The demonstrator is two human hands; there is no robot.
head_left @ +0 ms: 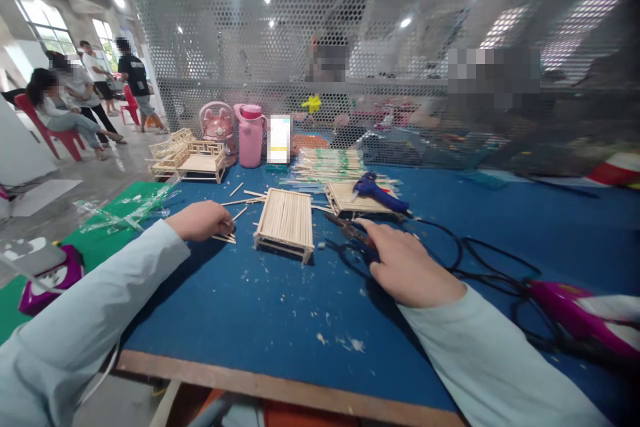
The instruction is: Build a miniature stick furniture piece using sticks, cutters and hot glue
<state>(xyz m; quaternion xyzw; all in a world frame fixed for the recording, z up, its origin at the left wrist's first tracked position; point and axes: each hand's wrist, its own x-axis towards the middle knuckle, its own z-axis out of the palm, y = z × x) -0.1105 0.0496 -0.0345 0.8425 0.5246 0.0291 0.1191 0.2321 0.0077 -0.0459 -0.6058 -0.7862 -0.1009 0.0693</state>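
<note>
Right hand [413,267] part-closed on pliers [349,228], nose forward, likely for control. Left hand [200,221] curled beside loose sticks [241,213]; grip unclear.

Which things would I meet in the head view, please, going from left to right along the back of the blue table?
Small stick-built furniture models → pink bottle → upright bright screen → pile of thin sticks.
</note>
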